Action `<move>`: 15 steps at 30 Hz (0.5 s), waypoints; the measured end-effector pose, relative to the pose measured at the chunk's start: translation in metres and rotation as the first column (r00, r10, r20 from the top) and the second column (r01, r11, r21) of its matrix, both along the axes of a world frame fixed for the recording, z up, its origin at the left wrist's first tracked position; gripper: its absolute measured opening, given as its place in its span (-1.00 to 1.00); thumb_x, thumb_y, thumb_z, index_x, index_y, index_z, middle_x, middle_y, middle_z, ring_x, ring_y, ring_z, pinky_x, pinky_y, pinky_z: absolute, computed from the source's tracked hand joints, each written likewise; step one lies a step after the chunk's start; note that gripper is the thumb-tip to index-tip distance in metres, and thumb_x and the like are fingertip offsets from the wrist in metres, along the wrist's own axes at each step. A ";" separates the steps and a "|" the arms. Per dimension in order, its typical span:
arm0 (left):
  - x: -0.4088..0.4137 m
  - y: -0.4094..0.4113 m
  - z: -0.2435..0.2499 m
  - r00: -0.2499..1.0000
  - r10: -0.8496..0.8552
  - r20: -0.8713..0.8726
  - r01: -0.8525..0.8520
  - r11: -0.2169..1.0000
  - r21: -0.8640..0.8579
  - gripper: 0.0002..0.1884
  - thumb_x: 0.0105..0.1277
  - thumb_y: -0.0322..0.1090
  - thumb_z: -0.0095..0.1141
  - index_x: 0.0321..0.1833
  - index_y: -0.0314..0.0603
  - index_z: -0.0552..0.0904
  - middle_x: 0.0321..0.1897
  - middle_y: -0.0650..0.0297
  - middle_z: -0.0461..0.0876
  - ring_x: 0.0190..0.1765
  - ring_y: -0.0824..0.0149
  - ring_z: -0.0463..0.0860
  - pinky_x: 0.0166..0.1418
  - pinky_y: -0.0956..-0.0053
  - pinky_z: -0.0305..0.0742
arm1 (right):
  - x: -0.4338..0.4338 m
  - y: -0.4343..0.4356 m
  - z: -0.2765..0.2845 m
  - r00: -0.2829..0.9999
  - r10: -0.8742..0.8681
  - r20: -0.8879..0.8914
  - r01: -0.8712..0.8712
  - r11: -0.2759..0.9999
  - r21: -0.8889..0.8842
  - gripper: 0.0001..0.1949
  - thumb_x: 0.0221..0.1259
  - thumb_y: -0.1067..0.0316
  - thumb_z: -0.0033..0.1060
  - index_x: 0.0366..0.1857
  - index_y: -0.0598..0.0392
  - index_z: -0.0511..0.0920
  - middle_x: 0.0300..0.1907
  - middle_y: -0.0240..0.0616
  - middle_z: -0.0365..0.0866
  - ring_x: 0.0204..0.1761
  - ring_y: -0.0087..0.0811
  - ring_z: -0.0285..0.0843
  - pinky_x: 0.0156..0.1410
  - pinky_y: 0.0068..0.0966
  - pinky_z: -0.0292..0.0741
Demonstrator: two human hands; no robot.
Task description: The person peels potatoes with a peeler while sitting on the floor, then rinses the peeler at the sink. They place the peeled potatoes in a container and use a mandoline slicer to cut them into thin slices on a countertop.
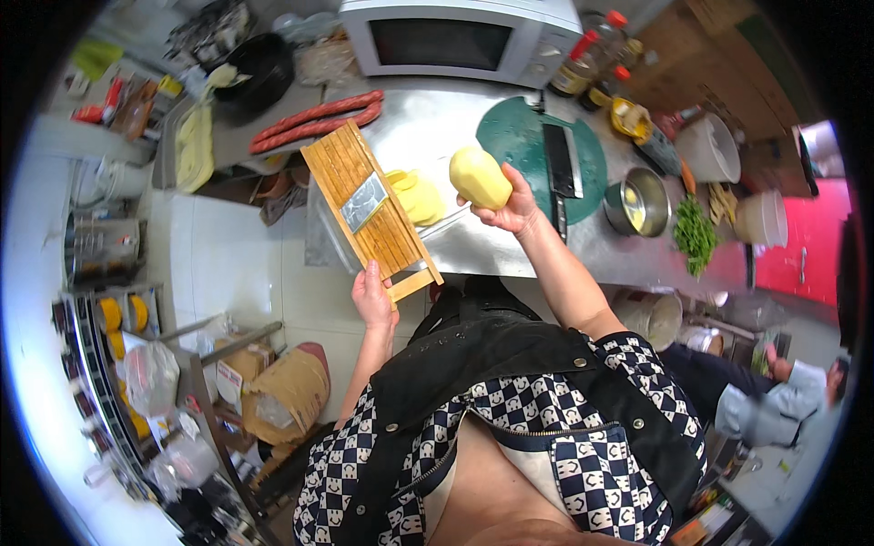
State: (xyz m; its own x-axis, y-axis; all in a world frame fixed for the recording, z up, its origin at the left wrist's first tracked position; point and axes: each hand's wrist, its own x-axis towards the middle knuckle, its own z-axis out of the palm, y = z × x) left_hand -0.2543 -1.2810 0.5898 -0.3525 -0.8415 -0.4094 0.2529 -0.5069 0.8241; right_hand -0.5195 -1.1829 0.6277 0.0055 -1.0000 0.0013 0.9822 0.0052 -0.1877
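My left hand [374, 297] grips the lower end of a wooden slicer board [369, 208] with a metal blade plate across its middle; the board is tilted. Held in my right hand [509, 205] is a peeled potato [480, 177], apart from the slicer. Beneath and beside the board, yellow potato slices [418, 198] lie in a clear plastic container [334, 225], largely hidden by the board. A black-bladed cleaver [561, 162] rests on a round green cutting board [509, 130], to the right of the potato.
A microwave [444, 37] stands at the back of the steel table [464, 252]. Red sausages [317, 121] lie at its left. Sauce bottles [573, 74], a metal bowl [638, 203], green herbs [694, 232] and white tubs [709, 149] are at the right. Another person [765, 409] is at the far right.
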 end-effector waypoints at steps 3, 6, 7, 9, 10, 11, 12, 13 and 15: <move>-0.024 0.008 0.007 0.990 -0.140 -0.022 0.140 0.990 -0.023 -0.79 0.34 -0.20 0.04 -0.32 -0.20 0.53 -0.46 0.40 0.51 -0.44 0.58 0.38 -0.37 0.66 0.29 | 0.004 0.040 0.011 0.990 -0.137 0.008 0.137 0.990 -0.013 -0.29 0.01 -0.19 0.22 0.21 -0.05 0.27 -0.02 0.28 0.32 -0.49 -0.31 0.43 -0.53 -0.64 0.45; -0.051 0.020 0.010 0.950 -0.309 -0.047 0.305 0.950 -0.068 -0.78 0.36 -0.19 -0.01 -0.25 -0.20 0.54 -0.45 0.42 0.52 -0.45 0.59 0.37 -0.37 0.69 0.28 | -0.003 0.077 0.020 0.978 -0.208 -0.024 0.200 0.960 -0.196 -0.31 0.06 -0.21 0.16 0.22 -0.05 0.26 -0.02 0.31 0.36 -0.64 -0.38 0.38 -0.75 -0.73 0.25; -0.061 0.028 0.012 0.938 -0.342 -0.053 0.339 0.939 -0.059 -0.78 0.36 -0.19 0.00 -0.26 -0.19 0.54 -0.46 0.42 0.51 -0.45 0.59 0.37 -0.37 0.69 0.28 | -0.004 0.090 0.028 0.971 -0.240 0.000 0.236 0.955 -0.182 -0.31 0.07 -0.22 0.14 0.22 -0.04 0.25 -0.01 0.30 0.37 -0.63 -0.37 0.39 -0.72 -0.71 0.28; -0.078 0.045 0.018 0.915 -0.400 -0.058 0.398 0.916 -0.045 -0.78 0.36 -0.18 0.01 -0.26 -0.19 0.54 -0.47 0.43 0.50 -0.46 0.59 0.37 -0.38 0.68 0.28 | -0.005 0.113 0.044 0.955 -0.293 0.051 0.298 0.942 -0.158 -0.32 0.10 -0.23 0.09 0.23 -0.04 0.25 0.01 0.27 0.37 -0.59 -0.34 0.41 -0.68 -0.67 0.34; -0.087 0.054 0.019 0.906 -0.420 -0.048 0.419 0.908 -0.021 -0.79 0.35 -0.18 0.01 -0.28 -0.18 0.54 -0.49 0.43 0.49 -0.47 0.59 0.37 -0.39 0.68 0.28 | -0.006 0.123 0.051 0.932 -0.348 0.098 0.360 0.918 -0.165 -0.34 0.17 -0.24 -0.03 0.25 -0.03 0.22 0.07 0.20 0.35 -0.42 -0.26 0.48 -0.43 -0.52 0.50; -0.096 0.065 0.019 0.899 -0.437 -0.038 0.437 0.899 0.003 -0.79 0.35 -0.18 0.02 -0.30 -0.18 0.54 -0.50 0.42 0.48 -0.48 0.59 0.36 -0.40 0.67 0.28 | -0.007 0.135 0.059 0.914 -0.399 0.079 0.406 0.908 -0.105 -0.34 0.18 -0.24 -0.05 0.25 -0.02 0.22 0.09 0.17 0.34 -0.35 -0.24 0.48 -0.33 -0.46 0.50; -0.104 0.074 0.021 0.892 -0.451 -0.022 0.452 0.892 0.023 -0.79 0.35 -0.17 0.02 -0.32 -0.17 0.54 -0.52 0.42 0.47 -0.49 0.59 0.36 -0.40 0.67 0.28 | -0.009 0.146 0.067 0.894 -0.444 0.065 0.447 0.893 -0.049 -0.34 0.20 -0.24 -0.07 0.25 -0.01 0.22 0.10 0.14 0.34 -0.28 -0.21 0.48 -0.22 -0.40 0.51; -0.112 0.084 0.023 0.882 -0.471 -0.025 0.471 0.882 0.023 -0.79 0.34 -0.18 0.04 -0.35 -0.15 0.52 -0.52 0.43 0.46 -0.48 0.59 0.36 -0.40 0.67 0.29 | -0.012 0.157 0.071 0.873 -0.485 0.049 0.486 0.874 0.006 -0.34 0.21 -0.24 -0.10 0.25 0.00 0.22 0.11 0.11 0.33 -0.21 -0.19 0.49 -0.12 -0.34 0.51; -0.128 0.104 0.028 0.862 -0.506 -0.030 0.506 0.862 0.024 -0.79 0.33 -0.20 0.07 -0.42 -0.12 0.50 -0.53 0.45 0.44 -0.47 0.60 0.36 -0.40 0.67 0.32 | -0.029 0.178 0.068 0.869 -0.488 0.087 0.492 0.870 -0.031 -0.36 0.24 -0.25 -0.18 0.22 0.05 0.26 0.11 0.05 0.33 -0.04 -0.14 0.46 0.03 -0.25 0.46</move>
State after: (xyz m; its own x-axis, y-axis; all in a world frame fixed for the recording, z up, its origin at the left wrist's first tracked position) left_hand -0.3826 -1.1770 0.6179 -0.7355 -0.5326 -0.4188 -0.0274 -0.5942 0.8038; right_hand -0.5486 -1.0048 0.6960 -0.4870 -0.8728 0.0326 0.8671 -0.4876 -0.1014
